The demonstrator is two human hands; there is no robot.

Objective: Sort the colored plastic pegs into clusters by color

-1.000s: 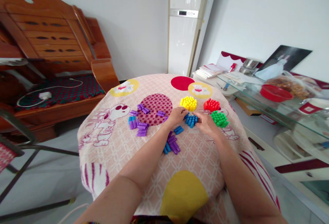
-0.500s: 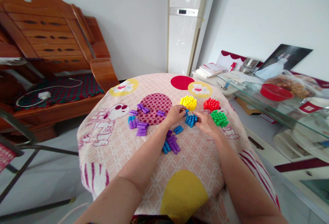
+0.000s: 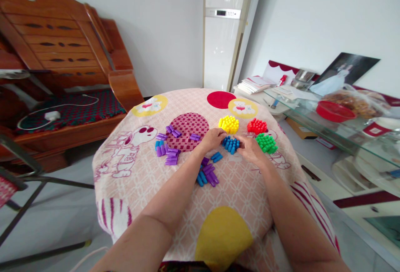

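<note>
A tight cluster of upright blue plastic pegs stands between my two hands on the cloth-covered table. My left hand has its fingers closed against the cluster's left and far side; its fingertips are partly hidden. From the right, my right hand pinches in with thumb and fingers against the same pegs. Close by stand similar clusters of yellow pegs, red pegs and green pegs. A pair of blue pegs lies flat just in front of my left wrist.
Loose purple pegs lie to the left, a few blue ones beside them. More purple pegs are scattered near my left forearm. Right of the table is a glass-topped cabinet with a red bowl; a wooden bench stands left.
My left fingers have lowered onto the blue cluster, and the blue peg seen at their tips now sits in or against it. The right hand has barely moved.
</note>
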